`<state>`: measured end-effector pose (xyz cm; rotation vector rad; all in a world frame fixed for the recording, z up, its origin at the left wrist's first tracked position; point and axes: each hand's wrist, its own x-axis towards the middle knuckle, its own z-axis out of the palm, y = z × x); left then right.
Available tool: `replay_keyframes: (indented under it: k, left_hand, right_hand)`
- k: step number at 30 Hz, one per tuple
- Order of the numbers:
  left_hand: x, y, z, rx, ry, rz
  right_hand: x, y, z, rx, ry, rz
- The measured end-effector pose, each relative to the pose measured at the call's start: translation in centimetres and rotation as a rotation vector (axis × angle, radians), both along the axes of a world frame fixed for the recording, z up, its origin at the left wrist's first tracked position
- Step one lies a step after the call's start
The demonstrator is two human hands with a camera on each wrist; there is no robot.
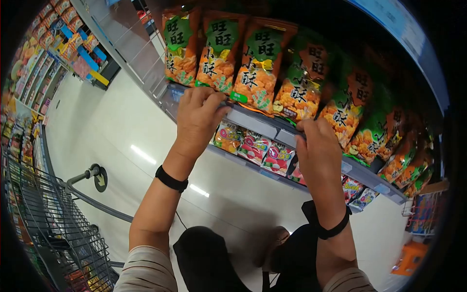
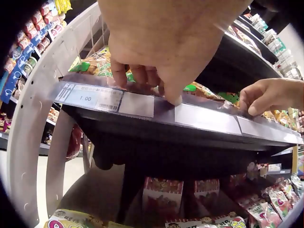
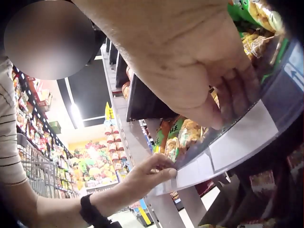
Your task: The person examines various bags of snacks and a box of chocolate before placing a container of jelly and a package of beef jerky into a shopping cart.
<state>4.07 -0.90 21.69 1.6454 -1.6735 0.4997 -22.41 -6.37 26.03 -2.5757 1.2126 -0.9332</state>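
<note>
Curling over the shelf edge (image 1: 252,121), the left hand (image 1: 197,116) and the right hand (image 1: 319,147) are each pinching it in a closed grip, thumb in front and fingers behind (a white label (image 2: 206,119) is showing on the edge between them). Just behind the grip, orange and green snack bags (image 1: 257,70) are standing close together in a row, while smaller bags (image 1: 253,147) are sitting below. Farther out, a wire cart (image 1: 70,221) is standing on the pale floor (image 1: 116,131) to the left.

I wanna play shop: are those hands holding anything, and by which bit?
The left hand and right hand both grip the shelf by its front edge.
</note>
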Motion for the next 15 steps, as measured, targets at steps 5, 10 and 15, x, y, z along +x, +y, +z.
replay_keyframes:
  k: [5, 10, 15]
  left_hand:
    - [-0.2, 0.1, 0.6, 0.009, 0.041, 0.003]
    - [-0.3, 0.5, 2.2, 0.040, 0.064, -0.006]
    - [-0.2, 0.3, 3.6, 0.113, 0.041, -0.008]
  right_hand:
    - [0.2, -0.5, 0.0, -0.039, 0.078, 0.027]
    - [-0.2, -1.2, -0.6, -0.163, 0.131, 0.056]
    - [-0.3, -1.1, -0.2, -0.143, 0.118, 0.045]
